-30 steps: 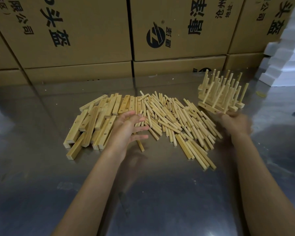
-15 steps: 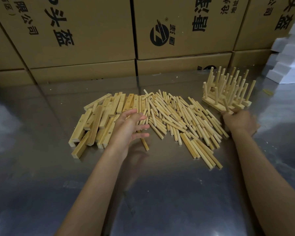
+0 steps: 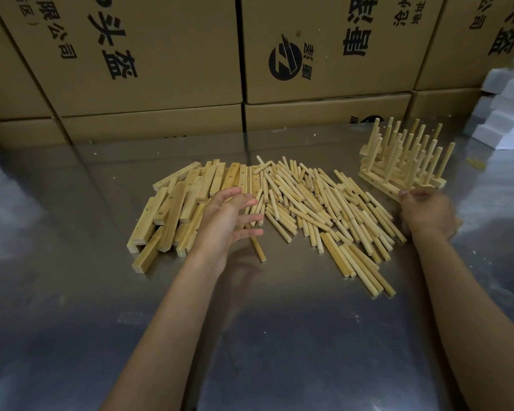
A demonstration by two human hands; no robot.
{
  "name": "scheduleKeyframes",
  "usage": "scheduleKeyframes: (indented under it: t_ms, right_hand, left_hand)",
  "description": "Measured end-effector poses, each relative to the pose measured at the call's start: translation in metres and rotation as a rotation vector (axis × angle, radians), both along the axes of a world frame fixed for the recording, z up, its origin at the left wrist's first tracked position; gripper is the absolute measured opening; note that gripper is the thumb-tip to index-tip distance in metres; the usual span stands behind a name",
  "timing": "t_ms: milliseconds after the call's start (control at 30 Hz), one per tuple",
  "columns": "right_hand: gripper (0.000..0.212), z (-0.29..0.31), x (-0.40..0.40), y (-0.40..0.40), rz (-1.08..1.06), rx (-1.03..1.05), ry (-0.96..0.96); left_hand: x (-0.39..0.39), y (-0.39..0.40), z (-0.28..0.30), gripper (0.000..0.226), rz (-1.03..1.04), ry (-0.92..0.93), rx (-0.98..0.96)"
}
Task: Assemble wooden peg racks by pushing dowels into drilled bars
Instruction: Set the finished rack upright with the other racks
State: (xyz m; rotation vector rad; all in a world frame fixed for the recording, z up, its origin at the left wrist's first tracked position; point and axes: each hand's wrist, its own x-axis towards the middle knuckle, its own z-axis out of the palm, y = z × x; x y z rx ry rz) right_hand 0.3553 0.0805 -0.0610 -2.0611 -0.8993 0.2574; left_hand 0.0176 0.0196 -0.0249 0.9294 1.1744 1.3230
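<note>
My left hand (image 3: 229,221) hangs with its fingers (image 3: 251,217) spread and empty, palm turned inward, over the seam where the drilled bars (image 3: 175,209) meet the loose dowels (image 3: 315,203). It has barely shifted in the last second; it sits where it was, poised to pick. My right hand (image 3: 428,212) is the one that has changed: a moment ago it was reaching up toward the finished racks (image 3: 404,164), and now it has drawn back slightly, blurred with motion. Its fingers look curled loosely inward, but I cannot tell whether they pinch anything; nothing shows between them.

I take that to mean one rack has just been set down with the others, so I judge I am at the start of the next one: a fresh bar for the left hand, a dowel for the right.

Outward from the hands, the bars lie heaped at the left, several showing their drilled holes, some stacked crosswise. The dowels fan out in the middle, overlapping each other, and one stray dowel (image 3: 257,249) lies just below my left hand. The racks stand at the far right, pegs upright and crowded together. All of it rests on a shiny metal table (image 3: 72,292), backed by stacked cardboard boxes (image 3: 166,54), with white foam blocks (image 3: 505,114) at the right edge.

Little blocks me. The bars are tangled, so lifting one may drag its neighbours, and the peg cluster sits close to my right wrist.
</note>
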Motion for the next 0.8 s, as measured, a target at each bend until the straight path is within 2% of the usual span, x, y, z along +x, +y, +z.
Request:
scheduleKeyframes:
  t_ms: [400,567,800]
  right_hand:
    - [0.025,0.001,-0.001,0.0,-0.062,0.07,0.076]
    - [0.029,0.003,-0.003,0.0,-0.047,0.056,0.036]
    - [0.023,0.005,0.007,0.011,-0.007,0.028,0.008]
  left_hand:
    - [-0.003,0.0,0.001,0.032,0.008,0.007,-0.01]
    - [-0.006,0.001,0.002,0.032,0.023,0.009,-0.009]
    - [-0.011,0.003,0.003,0.03,0.045,-0.012,-0.012]
